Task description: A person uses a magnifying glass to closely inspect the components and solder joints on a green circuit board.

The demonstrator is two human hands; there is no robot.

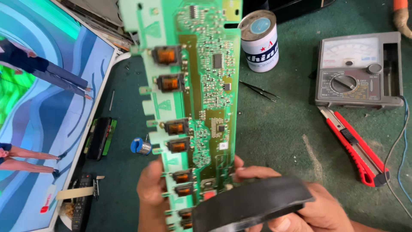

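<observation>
The left hand point(150, 193) has its fingers closed on the lower edge of a long green circuit board point(193, 99), held upright, while the right hand point(309, 210) grips a black flat part point(253, 204) against the board's foot. Beyond the fingers, the green felt-covered desk point(283, 141) carries a white tin point(259, 41), a grey analogue meter point(358, 71) and a red utility knife point(354, 146). Left of the left hand a lit screen point(43, 111) lies flat.

Open green mat point(283, 141) between board point(193, 94) and red knife point(354, 146); blocked above by can point(259, 41), tweezers point(259, 91) and meter point(358, 71), leftward by lit screen point(43, 120).
</observation>
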